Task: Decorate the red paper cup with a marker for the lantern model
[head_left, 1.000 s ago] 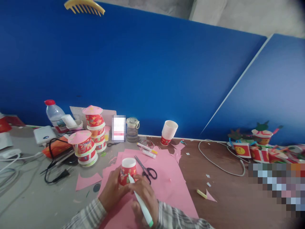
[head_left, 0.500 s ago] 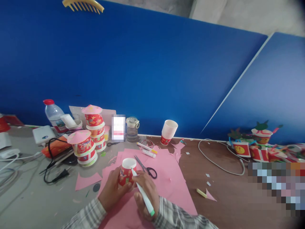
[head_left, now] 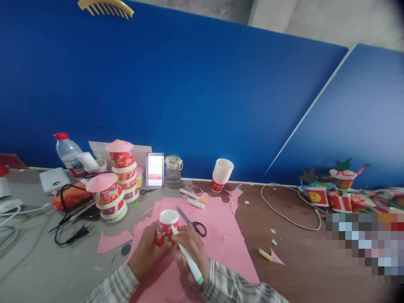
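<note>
My left hand wraps round a small red patterned paper cup that stands upside down on a pink paper sheet. My right hand pinches a white marker with a green end, its tip against the cup's side. Black-handled scissors lie on the sheet just behind the cup. Both sleeves are plaid.
Stacks of red cups with pink cone lids stand at the left, beside a water bottle, a glass jar and black cables. A stack of paper cups leans at the blue wall. Two markers, a white cable and more decorated cups lie right.
The view has drifted slightly. My hands, the cup and the marker stay in nearly the same place.
</note>
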Available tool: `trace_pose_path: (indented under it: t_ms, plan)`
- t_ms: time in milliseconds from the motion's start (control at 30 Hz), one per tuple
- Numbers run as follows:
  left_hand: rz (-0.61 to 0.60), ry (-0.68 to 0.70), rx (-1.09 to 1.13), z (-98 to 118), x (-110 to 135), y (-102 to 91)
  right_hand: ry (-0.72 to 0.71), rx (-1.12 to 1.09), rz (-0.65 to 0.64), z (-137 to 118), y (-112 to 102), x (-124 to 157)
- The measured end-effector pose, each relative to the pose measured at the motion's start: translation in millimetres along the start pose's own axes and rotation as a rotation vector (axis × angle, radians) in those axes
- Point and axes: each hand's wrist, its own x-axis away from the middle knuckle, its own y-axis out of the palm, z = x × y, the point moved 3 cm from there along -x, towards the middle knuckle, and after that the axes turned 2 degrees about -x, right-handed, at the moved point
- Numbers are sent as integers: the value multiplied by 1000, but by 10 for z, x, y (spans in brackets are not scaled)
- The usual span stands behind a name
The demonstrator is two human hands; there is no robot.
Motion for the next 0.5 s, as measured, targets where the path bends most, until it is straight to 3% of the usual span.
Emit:
trace_pose_path:
  t_ms: [233,500]
  plan:
    - [5,-14,8,2,4,-4,-9,2,71,-9,-23,-1]
    - [-14,-47,45,5,4,-7,24,-6,49,50,5,61]
